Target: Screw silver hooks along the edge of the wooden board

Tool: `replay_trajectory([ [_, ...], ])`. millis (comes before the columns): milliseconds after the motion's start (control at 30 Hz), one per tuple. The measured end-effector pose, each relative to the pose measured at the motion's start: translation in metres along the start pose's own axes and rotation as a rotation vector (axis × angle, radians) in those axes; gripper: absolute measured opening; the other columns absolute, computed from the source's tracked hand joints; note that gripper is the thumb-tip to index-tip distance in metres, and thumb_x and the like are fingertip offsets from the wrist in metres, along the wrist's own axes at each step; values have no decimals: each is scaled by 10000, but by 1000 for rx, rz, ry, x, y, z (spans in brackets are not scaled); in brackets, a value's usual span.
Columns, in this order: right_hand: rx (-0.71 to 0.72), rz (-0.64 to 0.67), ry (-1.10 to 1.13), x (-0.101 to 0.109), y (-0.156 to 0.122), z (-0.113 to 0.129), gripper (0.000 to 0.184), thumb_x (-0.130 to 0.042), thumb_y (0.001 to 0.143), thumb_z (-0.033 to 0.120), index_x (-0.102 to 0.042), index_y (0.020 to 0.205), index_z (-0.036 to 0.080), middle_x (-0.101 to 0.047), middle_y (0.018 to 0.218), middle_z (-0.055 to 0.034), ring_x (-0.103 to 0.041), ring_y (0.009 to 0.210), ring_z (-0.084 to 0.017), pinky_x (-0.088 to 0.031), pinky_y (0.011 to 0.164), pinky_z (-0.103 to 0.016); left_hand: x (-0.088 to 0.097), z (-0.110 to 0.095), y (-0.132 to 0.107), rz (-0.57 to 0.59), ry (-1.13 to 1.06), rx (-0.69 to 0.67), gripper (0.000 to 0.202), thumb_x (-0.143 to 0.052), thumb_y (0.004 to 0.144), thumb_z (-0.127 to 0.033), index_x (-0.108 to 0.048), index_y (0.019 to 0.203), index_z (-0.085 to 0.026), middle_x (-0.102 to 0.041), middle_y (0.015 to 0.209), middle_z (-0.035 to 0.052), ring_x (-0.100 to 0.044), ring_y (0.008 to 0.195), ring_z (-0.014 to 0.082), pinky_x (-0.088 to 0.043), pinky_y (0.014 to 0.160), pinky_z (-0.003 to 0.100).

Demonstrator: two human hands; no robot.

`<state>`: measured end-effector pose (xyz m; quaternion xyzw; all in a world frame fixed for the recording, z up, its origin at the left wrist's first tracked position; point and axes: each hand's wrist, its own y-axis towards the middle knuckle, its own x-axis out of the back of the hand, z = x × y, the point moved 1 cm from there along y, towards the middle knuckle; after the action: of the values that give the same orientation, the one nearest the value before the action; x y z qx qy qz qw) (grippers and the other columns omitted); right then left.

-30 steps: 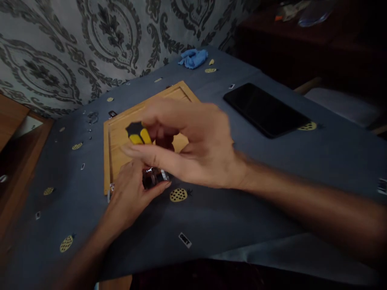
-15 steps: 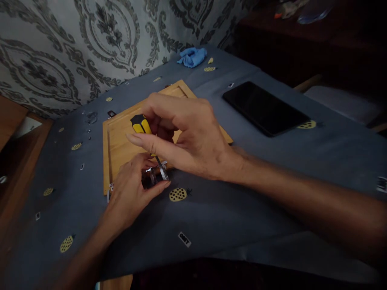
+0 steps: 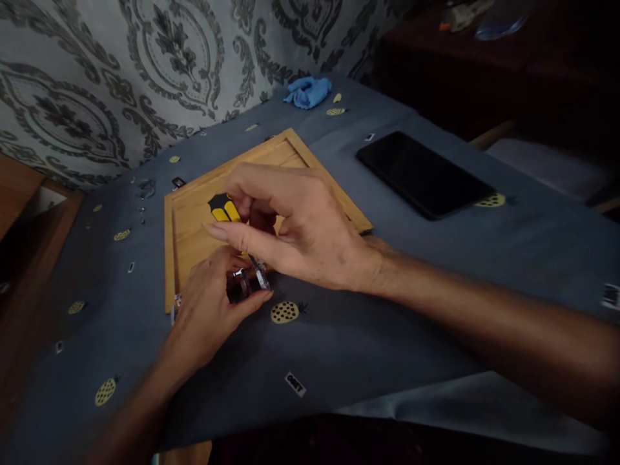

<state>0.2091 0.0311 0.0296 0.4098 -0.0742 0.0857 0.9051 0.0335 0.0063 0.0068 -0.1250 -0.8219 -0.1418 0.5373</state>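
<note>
My right hand (image 3: 305,226) is closed around the yellow and black handle of a screwdriver (image 3: 225,208), thumb along its side. The thin shaft slants down to a small shiny metal hinge (image 3: 261,274) at the near edge of a wooden panel with a raised frame (image 3: 194,219). My left hand (image 3: 208,303) grips this hinge between thumb and fingers, steadying it against the panel's edge. My right hand hides part of the panel and the screwdriver's middle. Where the tip meets the metal is too small to make out.
A black phone (image 3: 426,174) lies on the grey-blue tablecloth (image 3: 339,349) to the right. At the back is a crumpled blue cloth or glove (image 3: 309,92). Small metal parts (image 3: 144,188) lie left of the panel. A patterned wall covering (image 3: 174,51) rises behind the table.
My right hand and the screwdriver have sunk slightly towards the hinge, the handle now a little lower. My left hand has stayed in place.
</note>
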Motion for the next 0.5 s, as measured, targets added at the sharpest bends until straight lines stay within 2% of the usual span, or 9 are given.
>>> replay_trajectory([
  [200,-11,39,-82,3,2,5,300,-581,957,215,-375,739,210,-375,723,64,-373,621,-62,-376,578,-208,-1,1,-1,-10,-9,-27,332,-752,769,-422,-577,972,-226,-720,858,27,-697,803,269,-534,703,407],
  [500,66,30,-97,5,2,4,246,-558,960,188,-421,755,194,-384,727,58,-381,624,-68,-363,582,-218,0,-1,1,-3,-6,-42,305,-754,776,-403,-572,950,-229,-698,816,11,-693,779,256,-535,709,394],
])
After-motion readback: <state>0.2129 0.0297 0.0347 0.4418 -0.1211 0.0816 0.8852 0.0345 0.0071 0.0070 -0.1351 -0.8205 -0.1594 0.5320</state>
